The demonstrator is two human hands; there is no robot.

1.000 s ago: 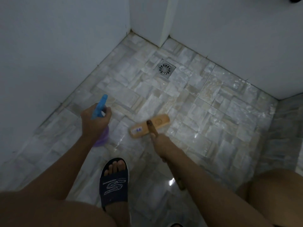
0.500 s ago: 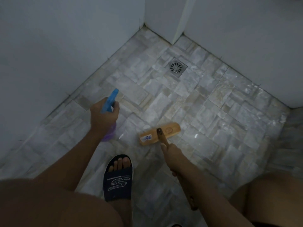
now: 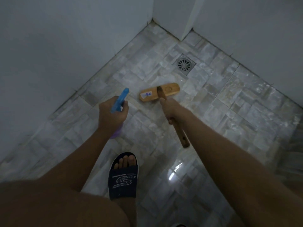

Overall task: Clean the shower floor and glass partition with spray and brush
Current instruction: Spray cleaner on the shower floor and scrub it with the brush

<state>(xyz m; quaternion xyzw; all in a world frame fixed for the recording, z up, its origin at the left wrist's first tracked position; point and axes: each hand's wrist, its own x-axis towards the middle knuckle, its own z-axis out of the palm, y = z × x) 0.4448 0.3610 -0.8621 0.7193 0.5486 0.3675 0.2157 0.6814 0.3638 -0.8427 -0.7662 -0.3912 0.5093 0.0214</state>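
My left hand (image 3: 111,114) is closed around a spray bottle (image 3: 119,100) with a blue trigger head and a purple body that shows below my wrist; its nozzle points toward the left wall. My right hand (image 3: 170,108) grips the wooden handle of a brush (image 3: 159,94). The brush's pale wooden head, with a small sticker on top, rests flat on the wet grey stone-pattern shower floor (image 3: 213,112), just right of the bottle's nozzle and short of the drain.
A round metal drain (image 3: 184,64) sits in the floor near the far corner. White walls (image 3: 65,46) close in on the left and the back right, with a white corner post (image 3: 177,17) between them. My foot in a dark slipper (image 3: 123,176) stands near the bottom centre.
The brush head has moved forward toward the drain and the far corner. My left hand with the bottle moved up alongside it. The view has shifted, so the drain sits further right.
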